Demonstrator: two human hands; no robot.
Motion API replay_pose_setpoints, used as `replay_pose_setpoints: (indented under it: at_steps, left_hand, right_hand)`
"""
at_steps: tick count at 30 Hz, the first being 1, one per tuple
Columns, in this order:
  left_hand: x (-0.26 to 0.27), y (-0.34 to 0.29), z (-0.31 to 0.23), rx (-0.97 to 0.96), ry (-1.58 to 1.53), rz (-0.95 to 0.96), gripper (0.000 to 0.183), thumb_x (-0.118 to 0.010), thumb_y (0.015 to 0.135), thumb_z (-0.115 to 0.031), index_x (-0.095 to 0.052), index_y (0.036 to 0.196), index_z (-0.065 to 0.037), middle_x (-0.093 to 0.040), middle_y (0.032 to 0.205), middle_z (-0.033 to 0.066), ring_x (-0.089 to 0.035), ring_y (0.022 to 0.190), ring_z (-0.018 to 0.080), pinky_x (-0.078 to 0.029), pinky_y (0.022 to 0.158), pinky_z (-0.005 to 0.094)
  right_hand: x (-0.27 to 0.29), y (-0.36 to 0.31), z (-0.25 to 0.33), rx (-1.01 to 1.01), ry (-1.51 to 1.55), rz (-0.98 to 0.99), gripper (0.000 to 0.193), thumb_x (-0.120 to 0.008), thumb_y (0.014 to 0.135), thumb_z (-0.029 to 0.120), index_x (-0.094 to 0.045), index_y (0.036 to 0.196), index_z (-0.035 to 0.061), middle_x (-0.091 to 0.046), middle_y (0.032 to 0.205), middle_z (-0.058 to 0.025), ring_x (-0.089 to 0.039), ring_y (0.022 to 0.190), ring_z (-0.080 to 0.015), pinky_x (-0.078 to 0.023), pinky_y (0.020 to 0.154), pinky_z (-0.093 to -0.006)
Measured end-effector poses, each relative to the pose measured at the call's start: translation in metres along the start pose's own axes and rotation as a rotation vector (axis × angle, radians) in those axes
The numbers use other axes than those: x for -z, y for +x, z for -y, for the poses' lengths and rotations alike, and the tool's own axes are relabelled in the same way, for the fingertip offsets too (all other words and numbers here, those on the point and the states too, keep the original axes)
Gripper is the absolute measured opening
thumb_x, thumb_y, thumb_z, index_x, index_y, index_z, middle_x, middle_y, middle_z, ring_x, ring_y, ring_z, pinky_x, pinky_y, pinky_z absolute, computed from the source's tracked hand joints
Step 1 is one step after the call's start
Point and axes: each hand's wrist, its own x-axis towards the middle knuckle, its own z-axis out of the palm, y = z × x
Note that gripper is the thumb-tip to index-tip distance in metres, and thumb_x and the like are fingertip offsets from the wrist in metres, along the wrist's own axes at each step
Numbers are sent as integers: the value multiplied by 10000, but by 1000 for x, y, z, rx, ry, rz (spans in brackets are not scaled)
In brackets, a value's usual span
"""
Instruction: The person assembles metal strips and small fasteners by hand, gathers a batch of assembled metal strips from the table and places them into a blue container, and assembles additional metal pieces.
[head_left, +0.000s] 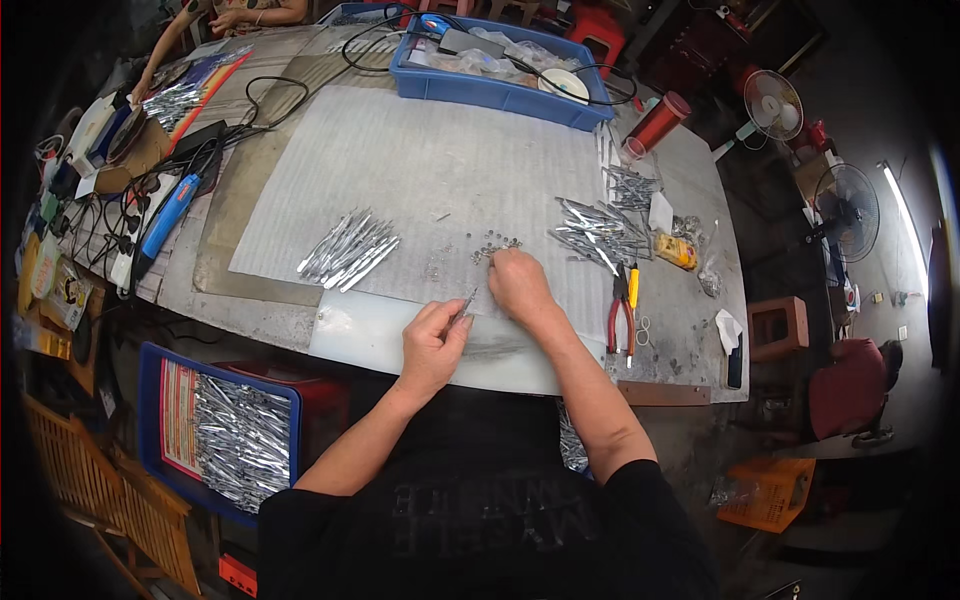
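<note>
A single head-worn fisheye view looks down from above. It faces forward across the nearby bench (pixel 692 180).

My right hand (pixel 522 285) hides its own fingertips; contact with the tiny dark parts (pixel 510 243) cannot be told. Slim piece (pixel 468 302) in my left hand (pixel 434 345): too small to identify. 5 o'clock: metal strips (pixel 572 445) partly behind my shirt (pixel 430 520). 11 o'clock: co-worker (pixel 270 15) cut off by upper edge.
</note>
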Motion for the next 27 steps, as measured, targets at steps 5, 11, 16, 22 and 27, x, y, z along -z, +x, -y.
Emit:
replay_pose_setpoints:
  at_steps: [5, 11, 16, 22, 27]
  left_hand:
    - [1, 0, -1, -6, 30, -5, 179, -588, 760, -23, -585, 933, 23, -526, 681, 77, -484, 560, 138, -394, 509, 247]
    - [-2, -1, 1, -1, 15, 2, 205, -578, 765, -11, -590, 969, 11, -530, 670, 83, -486, 562, 143, -400, 517, 250]
    - [-6, -2, -9, 33, -66, 14, 242, -570, 772, 2, -597, 1012, -20, -529, 649, 74, -488, 559, 132, -400, 516, 244]
    - [-6, -3, -16, -86, -7, 24, 236, -565, 786, 1, -620, 1008, -58, -532, 640, 65, -488, 558, 126, -398, 510, 236]
    - [-7, -4, -19, -96, -38, 28, 236, -566, 785, 3, -619, 1008, -49, -527, 639, 64, -484, 558, 121, -394, 507, 233]
  right_hand:
    - [17, -9, 11, -150, 320, -69, 114, -526, 701, 72, -576, 729, -27, -571, 718, -195, -563, 670, -323, -441, 592, -402]
    - [25, -39, 28, -543, 1067, 0, 133, -580, 773, 105, -588, 807, -24, -564, 684, -30, -515, 622, -109, -415, 577, -241]
    - [32, -51, 41, -599, 1379, -43, 112, -575, 791, 88, -573, 847, -10, -539, 711, 15, -475, 646, -54, -389, 598, -189]
    - [32, -59, 50, -655, 1576, -87, 108, -573, 793, 86, -562, 851, -5, -530, 699, 7, -452, 629, -54, -360, 579, -181]
    - [31, -62, 52, -652, 1689, -107, 93, -567, 794, 81, -557, 841, 1, -520, 684, 0, -433, 594, -66, -346, 552, -190]
